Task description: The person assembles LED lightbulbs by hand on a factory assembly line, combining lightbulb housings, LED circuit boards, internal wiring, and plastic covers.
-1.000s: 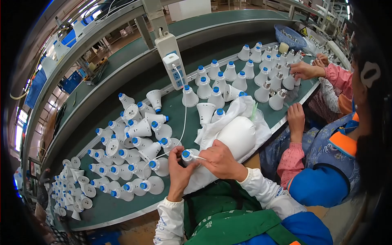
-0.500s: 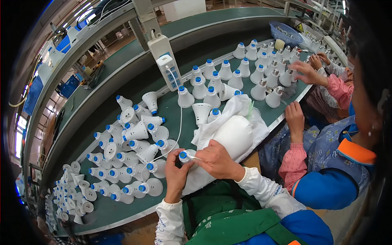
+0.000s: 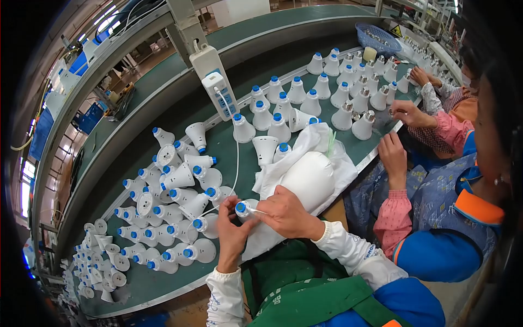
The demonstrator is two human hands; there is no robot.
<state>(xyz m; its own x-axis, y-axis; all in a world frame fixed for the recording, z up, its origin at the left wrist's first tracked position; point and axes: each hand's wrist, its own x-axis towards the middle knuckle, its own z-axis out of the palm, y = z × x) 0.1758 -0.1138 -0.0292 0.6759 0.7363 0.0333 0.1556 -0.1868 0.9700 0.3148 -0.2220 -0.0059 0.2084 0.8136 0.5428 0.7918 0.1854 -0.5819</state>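
The white housing (image 3: 248,211) is held up between the person's two hands, just above the near edge of the worktop (image 3: 218,146), with its blue cap (image 3: 241,207) turned up toward the camera and its wider body running back beneath it, so the long axis looks foreshortened. The left hand (image 3: 232,235) is closed around its left and near side, fingers beyond and thumb in front. The right hand (image 3: 287,212) comes in from the right, thumb and fingers pinched on a slim white piece (image 3: 258,211) that points leftward at the housing just beside the cap; whether the two touch cannot be told. The left hand is the nearer one, gripping the body itself. A white padded bundle (image 3: 309,177) lies just beyond the right hand, loose housings (image 3: 182,175) spread to the left, and a white cable (image 3: 237,163) hangs down behind the left hand
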